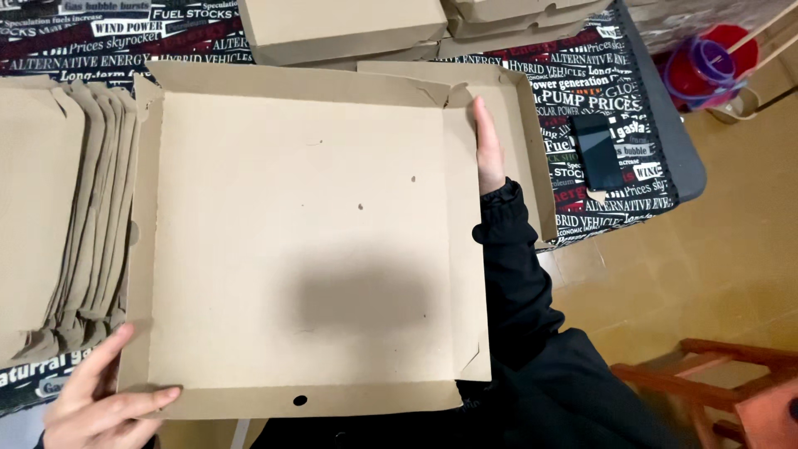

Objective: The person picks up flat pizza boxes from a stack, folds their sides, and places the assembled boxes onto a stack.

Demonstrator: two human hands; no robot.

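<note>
A large flat brown cardboard box blank lies spread out before me, its side flaps partly raised. My left hand grips its near left corner, thumb on the front flap and fingers along the left edge. My right hand, in a black sleeve, lies flat with fingers straight against the inner face of the right side flap near the far right corner.
A fanned stack of flat box blanks lies at the left. Folded boxes stand at the back. A dark phone rests on the printed tablecloth at right. Red plastic items and a red wooden stool stand on the floor.
</note>
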